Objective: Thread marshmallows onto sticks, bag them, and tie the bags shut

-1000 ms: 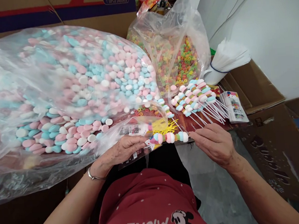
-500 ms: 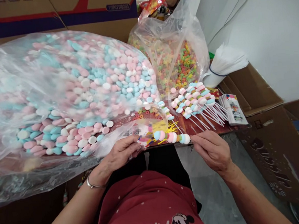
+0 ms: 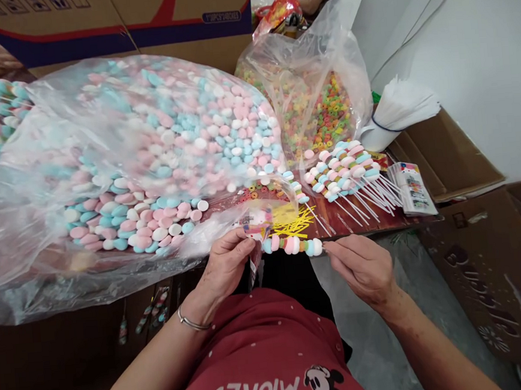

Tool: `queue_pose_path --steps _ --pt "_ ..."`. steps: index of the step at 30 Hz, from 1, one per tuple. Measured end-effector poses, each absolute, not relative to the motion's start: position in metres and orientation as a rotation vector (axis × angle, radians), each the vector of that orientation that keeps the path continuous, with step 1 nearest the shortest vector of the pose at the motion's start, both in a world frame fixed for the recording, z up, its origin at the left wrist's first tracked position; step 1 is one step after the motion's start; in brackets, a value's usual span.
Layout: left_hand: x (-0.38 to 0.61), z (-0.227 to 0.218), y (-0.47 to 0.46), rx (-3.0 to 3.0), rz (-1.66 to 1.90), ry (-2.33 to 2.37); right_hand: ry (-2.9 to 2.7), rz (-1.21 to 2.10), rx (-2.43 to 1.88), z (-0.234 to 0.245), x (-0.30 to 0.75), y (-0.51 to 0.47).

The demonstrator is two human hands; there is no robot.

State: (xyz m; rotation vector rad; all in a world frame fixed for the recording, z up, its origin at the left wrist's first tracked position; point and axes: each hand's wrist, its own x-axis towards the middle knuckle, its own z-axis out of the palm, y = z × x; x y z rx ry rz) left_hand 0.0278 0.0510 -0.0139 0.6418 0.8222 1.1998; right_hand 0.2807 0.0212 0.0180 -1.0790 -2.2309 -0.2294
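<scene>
My right hand (image 3: 363, 265) pinches the stick end of a marshmallow skewer (image 3: 294, 245), strung with pink, white and blue marshmallows and small gummy rings. The skewer lies level between my hands, in front of the table edge. In my left hand (image 3: 229, 260), closed between thumb and fingers, is a clear printed plastic bag (image 3: 257, 231). The skewer's far end meets the bag's edge; whether it is inside, I cannot tell. Just beyond lie yellow twist ties (image 3: 292, 221). A pile of finished skewers (image 3: 344, 167) rests farther back, sticks pointing toward me.
A big clear sack of marshmallows (image 3: 183, 129) spreads over the left of the table. Behind the pile stands a sack of gummy rings (image 3: 316, 106). White sticks fill a white mug (image 3: 379, 131), near a stack of printed bags (image 3: 413, 189). Cardboard boxes (image 3: 483, 273) stand right.
The skewer has moved left, closer to my left hand and the bag. My right hand has come left with it. The whole view has shifted a little.
</scene>
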Motion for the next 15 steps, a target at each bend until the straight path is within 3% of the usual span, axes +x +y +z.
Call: queue_pose_path --steps 15 --pt "0.03 -0.006 0.033 0.496 1.176 0.848 -2.31 -0.404 -1.03 0.034 0.272 0.007"
